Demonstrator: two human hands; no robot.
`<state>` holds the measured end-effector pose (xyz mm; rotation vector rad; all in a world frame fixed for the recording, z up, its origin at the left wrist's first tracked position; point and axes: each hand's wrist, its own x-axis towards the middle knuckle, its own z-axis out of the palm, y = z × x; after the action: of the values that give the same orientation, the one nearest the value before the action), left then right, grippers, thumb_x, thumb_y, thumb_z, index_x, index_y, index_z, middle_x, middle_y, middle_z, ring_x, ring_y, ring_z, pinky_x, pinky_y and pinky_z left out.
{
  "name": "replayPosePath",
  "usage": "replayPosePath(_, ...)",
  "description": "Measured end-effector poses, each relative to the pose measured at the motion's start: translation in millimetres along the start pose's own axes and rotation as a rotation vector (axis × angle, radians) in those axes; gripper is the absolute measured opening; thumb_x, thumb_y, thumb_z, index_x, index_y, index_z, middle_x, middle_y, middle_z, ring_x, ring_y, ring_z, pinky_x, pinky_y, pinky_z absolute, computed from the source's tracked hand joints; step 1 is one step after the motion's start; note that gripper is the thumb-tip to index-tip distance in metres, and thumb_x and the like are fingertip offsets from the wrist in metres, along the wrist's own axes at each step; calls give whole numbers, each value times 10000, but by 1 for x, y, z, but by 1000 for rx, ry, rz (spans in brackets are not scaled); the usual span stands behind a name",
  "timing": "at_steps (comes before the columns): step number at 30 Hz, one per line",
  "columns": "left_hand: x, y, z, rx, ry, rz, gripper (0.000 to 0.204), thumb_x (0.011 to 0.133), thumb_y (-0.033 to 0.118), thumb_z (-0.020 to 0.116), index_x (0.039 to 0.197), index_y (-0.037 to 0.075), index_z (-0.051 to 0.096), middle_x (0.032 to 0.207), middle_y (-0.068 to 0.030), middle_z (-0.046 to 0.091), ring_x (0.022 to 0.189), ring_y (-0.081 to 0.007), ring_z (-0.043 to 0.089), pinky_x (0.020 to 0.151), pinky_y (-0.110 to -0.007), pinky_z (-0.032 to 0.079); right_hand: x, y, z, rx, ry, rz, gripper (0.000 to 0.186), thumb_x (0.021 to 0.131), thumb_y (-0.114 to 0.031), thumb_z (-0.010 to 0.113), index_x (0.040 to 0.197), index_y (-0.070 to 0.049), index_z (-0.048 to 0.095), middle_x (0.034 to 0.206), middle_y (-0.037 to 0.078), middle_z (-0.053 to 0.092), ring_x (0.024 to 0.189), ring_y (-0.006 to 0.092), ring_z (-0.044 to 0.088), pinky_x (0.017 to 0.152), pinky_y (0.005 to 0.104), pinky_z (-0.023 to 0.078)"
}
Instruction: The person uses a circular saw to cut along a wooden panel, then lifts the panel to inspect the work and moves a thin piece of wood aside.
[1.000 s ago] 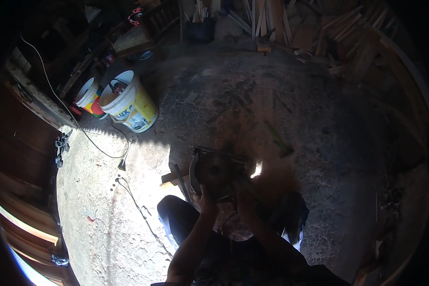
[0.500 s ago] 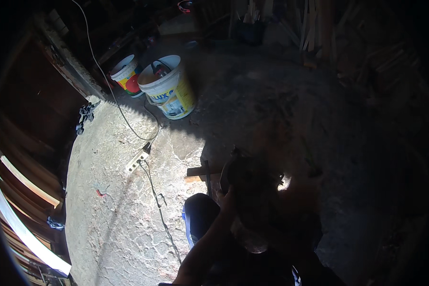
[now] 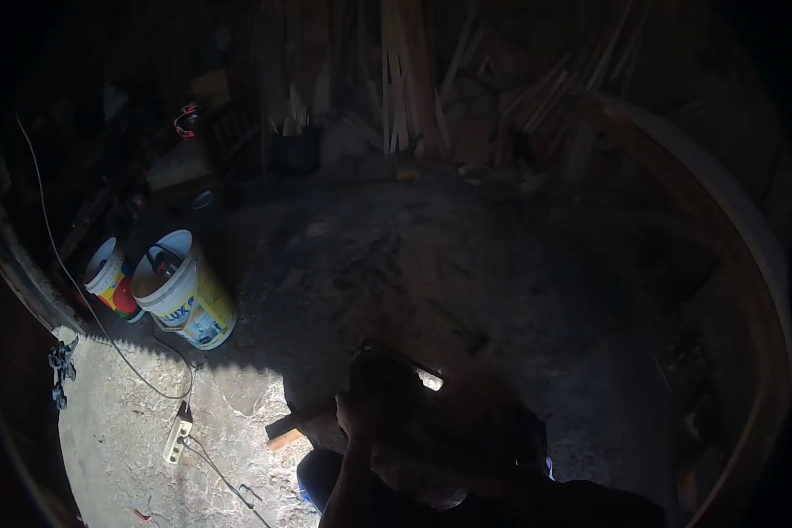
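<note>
The left hand [image 3: 346, 417] holds the left side of a dark tool [image 3: 384, 387], just past the left knee [image 3: 315, 473] — the right hand is lost in shadow, so I can't tell. Wood [image 3: 286, 440] lies left of the tool — then a power strip [image 3: 177, 440], then a big bucket [image 3: 209, 310].

In my left hand [image 3: 350, 415] I am holding a dark circular saw [image 3: 385, 385]; its body is lying just beyond and right of that hand, its straight far edge slanting nearer me rightward, shadow hiding its details.
</note>
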<state>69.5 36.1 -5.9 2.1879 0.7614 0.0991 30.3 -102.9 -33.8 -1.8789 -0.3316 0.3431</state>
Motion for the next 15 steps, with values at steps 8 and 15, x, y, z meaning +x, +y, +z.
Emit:
replayPosePath(8, -10, 104, -87, -326, -509, 655, 302, 924, 141, 634, 1162, -44, 637, 984, -205, 735, 906, -327, 729, 759, -398, 565, -26, -72, -80, -89, 120, 167, 720, 852, -253, 751, 1457, -19, 436, 1335, 265, 556, 1293, 374, 523, 1060, 461, 426)
replayPosePath(15, 134, -157, -70, 372, -26, 208, 473, 901, 143, 544, 1350, -4, 552, 1354, -229, 581, 1217, -379, 579, 1064, -441, 444, -94, -87, -128, 156, 158, 123, 750, 777, -96, 790, 1438, -15, 445, 973, 96, 659, 810, 208, 662, 715, 354, 539)
